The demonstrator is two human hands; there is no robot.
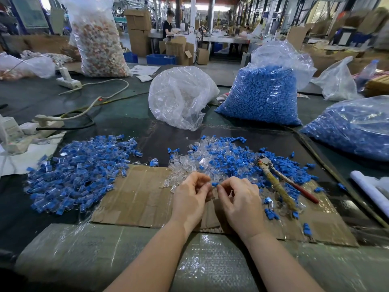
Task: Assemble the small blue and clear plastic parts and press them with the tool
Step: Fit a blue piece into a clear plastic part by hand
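Blue part [215, 184] between both hands' fingertips [219, 187].

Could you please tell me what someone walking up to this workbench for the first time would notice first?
Probably the blue: a big clear bag of blue parts at the back right, and a wide heap of joined pieces on the left. At the centre, over the cardboard sheet, the left hand and right hand pinch a small blue part between their fingertips. Red-handled pliers lie to the right, on the mixed pile.
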